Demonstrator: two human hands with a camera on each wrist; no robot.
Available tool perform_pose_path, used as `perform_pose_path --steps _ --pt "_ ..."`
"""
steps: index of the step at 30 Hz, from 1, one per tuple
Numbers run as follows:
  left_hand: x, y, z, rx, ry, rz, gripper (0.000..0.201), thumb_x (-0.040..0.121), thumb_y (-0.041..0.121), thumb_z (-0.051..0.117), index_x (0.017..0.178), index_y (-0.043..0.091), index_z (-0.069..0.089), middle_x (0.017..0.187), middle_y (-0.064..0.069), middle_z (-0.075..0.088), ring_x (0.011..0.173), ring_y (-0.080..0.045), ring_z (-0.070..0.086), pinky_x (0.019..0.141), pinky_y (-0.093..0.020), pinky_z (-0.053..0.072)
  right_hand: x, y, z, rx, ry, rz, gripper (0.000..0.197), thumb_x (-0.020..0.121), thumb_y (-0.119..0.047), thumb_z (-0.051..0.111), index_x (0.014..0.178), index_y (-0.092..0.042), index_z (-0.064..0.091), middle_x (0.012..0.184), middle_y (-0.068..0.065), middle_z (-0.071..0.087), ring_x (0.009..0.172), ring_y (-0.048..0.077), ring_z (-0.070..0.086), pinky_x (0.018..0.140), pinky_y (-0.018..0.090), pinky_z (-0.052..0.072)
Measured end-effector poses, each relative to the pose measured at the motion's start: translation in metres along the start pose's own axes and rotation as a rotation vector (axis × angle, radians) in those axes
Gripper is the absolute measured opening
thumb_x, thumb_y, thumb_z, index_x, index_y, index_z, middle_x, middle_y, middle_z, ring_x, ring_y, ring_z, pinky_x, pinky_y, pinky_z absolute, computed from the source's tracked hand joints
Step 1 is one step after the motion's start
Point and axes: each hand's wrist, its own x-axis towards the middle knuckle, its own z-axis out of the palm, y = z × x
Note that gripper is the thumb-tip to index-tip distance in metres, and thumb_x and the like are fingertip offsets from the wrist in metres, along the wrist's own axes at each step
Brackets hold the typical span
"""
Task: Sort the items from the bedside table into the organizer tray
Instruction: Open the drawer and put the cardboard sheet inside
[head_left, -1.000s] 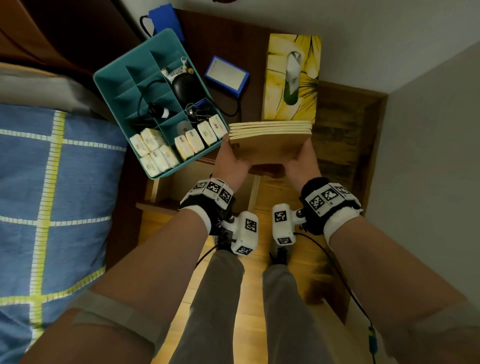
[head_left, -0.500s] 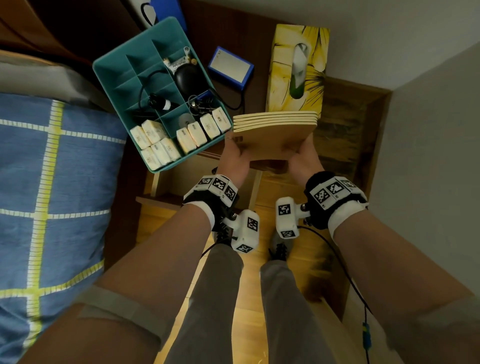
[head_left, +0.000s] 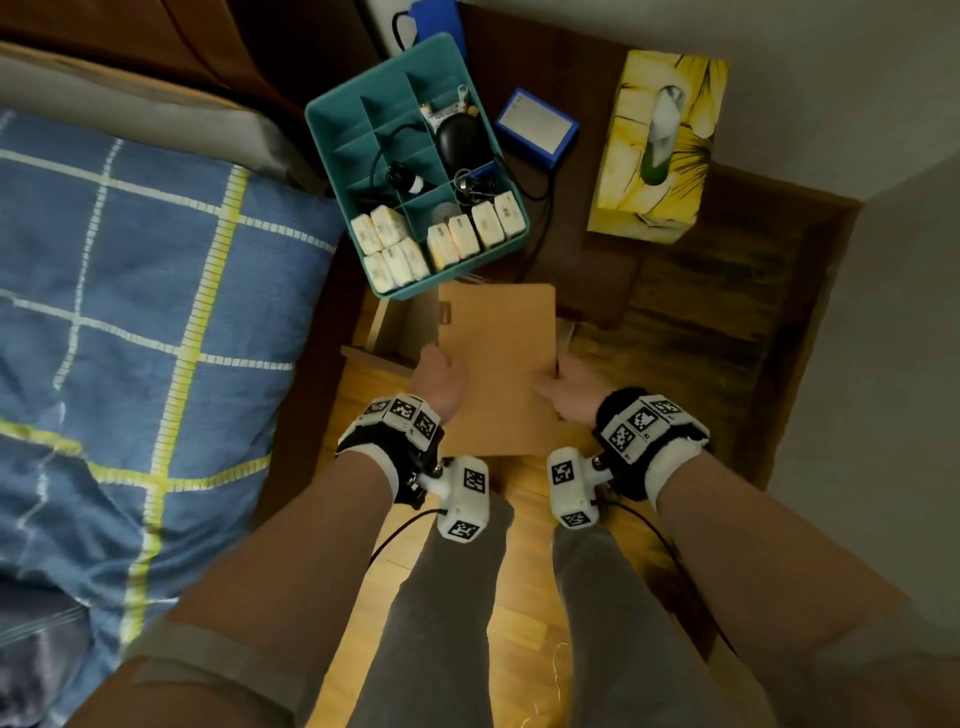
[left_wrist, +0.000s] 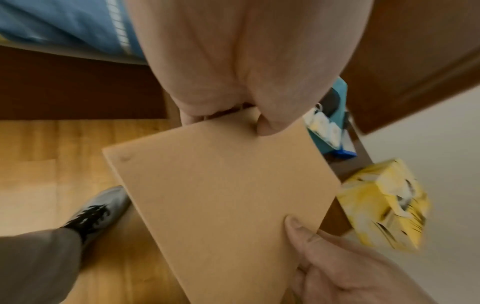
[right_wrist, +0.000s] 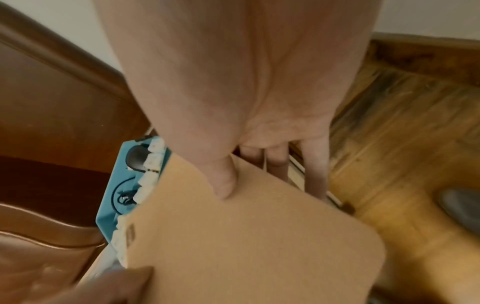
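Observation:
A stack of brown notebooks (head_left: 496, 364) lies flat between my hands, just in front of the bedside table. My left hand (head_left: 441, 371) grips its left edge, thumb on the top cover (left_wrist: 221, 195). My right hand (head_left: 558, 387) grips the right edge, thumb on top and fingers underneath (right_wrist: 259, 236). The teal organizer tray (head_left: 343, 124) stands on the table just beyond the notebooks. It holds several small white packs (head_left: 395, 244), a black oval item (head_left: 457, 143), a cable and keys.
A yellow tissue box (head_left: 657, 145) and a small blue box (head_left: 537, 127) stand on the dark table right of the tray. An open drawer (head_left: 395, 332) sits under the notebooks. The bed with a blue checked cover (head_left: 130, 312) is at the left, a wall at the right.
The notebooks were held edge-on, up by the tissue box. Both hands have tipped them flat and brought them down and nearer, in front of the tray.

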Motion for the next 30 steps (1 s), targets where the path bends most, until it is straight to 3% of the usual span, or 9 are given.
perform_pose_path --steps 2,4,9,12,16,20,24,27,30 --pt "-0.004 -0.023 -0.007 0.041 0.011 -0.036 0.035 0.102 0.02 0.04 0.131 0.003 0.049 0.125 -0.013 0.058 0.112 -0.031 0.056 0.082 -0.031 0.041 0.004 0.004 0.021 0.019 -0.065 0.061 0.041 0.102 -0.031 0.05 0.137 -0.012 0.046 0.132 0.007 0.057 0.118 0.029 0.057 0.096 0.045 0.05" --pt "-0.005 -0.04 -0.016 0.049 0.011 -0.058 0.032 0.102 0.019 0.042 0.127 0.003 0.055 0.12 -0.01 0.06 0.113 -0.032 0.057 0.084 -0.033 0.044 0.011 0.008 0.039 0.037 -0.102 0.094 0.04 0.101 -0.031 0.051 0.135 -0.011 0.048 0.132 0.009 0.058 0.117 0.031 0.057 0.097 0.048 0.05" --pt "0.01 -0.072 -0.039 0.122 0.085 -0.036 0.035 0.1 0.026 0.048 0.129 0.009 0.058 0.126 -0.01 0.062 0.113 -0.03 0.06 0.082 -0.031 0.044 0.023 0.008 0.074 0.065 -0.093 0.105 0.04 0.099 -0.015 0.052 0.139 -0.016 0.045 0.133 0.006 0.057 0.117 0.028 0.056 0.098 0.047 0.049" --pt "0.034 -0.082 -0.05 0.145 0.093 -0.01 0.033 0.1 0.031 0.051 0.123 0.01 0.062 0.122 -0.01 0.064 0.109 -0.029 0.061 0.081 -0.032 0.045 0.035 0.006 0.089 0.107 -0.033 0.102 0.037 0.1 -0.018 0.052 0.137 -0.017 0.049 0.128 0.005 0.06 0.107 0.024 0.058 0.086 0.04 0.054" --pt "0.061 -0.097 -0.067 0.188 -0.036 -0.005 0.034 0.104 0.026 0.038 0.116 0.004 0.063 0.114 -0.014 0.064 0.104 -0.029 0.061 0.086 -0.036 0.047 0.05 -0.01 0.12 0.418 0.032 0.248 0.037 0.101 -0.012 0.052 0.137 -0.017 0.046 0.124 0.007 0.055 0.106 0.029 0.055 0.064 0.042 0.061" --pt "0.086 -0.113 -0.084 0.13 -0.198 -0.009 0.027 0.101 0.016 0.042 0.116 0.004 0.061 0.111 -0.012 0.062 0.101 -0.026 0.061 0.086 -0.035 0.049 0.07 -0.021 0.144 0.557 0.172 0.307 0.037 0.101 -0.014 0.052 0.137 -0.017 0.047 0.132 0.009 0.055 0.114 0.033 0.056 0.064 0.043 0.061" --pt "0.116 -0.132 -0.101 -0.01 -0.315 0.01 0.028 0.097 0.017 0.047 0.12 0.012 0.061 0.121 -0.014 0.065 0.104 -0.029 0.065 0.095 -0.049 0.053 0.092 -0.035 0.156 0.638 0.302 0.322 0.033 0.101 -0.015 0.052 0.134 -0.018 0.048 0.131 0.01 0.054 0.113 0.035 0.057 0.068 0.044 0.061" --pt "0.119 -0.13 -0.122 -0.022 -0.303 0.044 0.039 0.099 0.017 0.048 0.137 0.012 0.053 0.132 -0.012 0.059 0.114 -0.026 0.06 0.101 -0.043 0.048 0.114 -0.048 0.159 0.656 0.391 0.336 0.025 0.1 -0.012 0.053 0.123 -0.021 0.049 0.131 0.009 0.053 0.112 0.036 0.056 0.066 0.045 0.061" --pt "0.139 -0.136 -0.126 -0.029 -0.204 0.081 0.035 0.1 0.012 0.047 0.134 0.013 0.055 0.128 -0.003 0.059 0.109 -0.017 0.057 0.09 -0.027 0.046 0.141 -0.056 0.159 0.652 0.454 0.327 0.034 0.1 -0.009 0.05 0.132 -0.019 0.048 0.129 0.007 0.05 0.111 0.036 0.053 0.062 0.043 0.061"
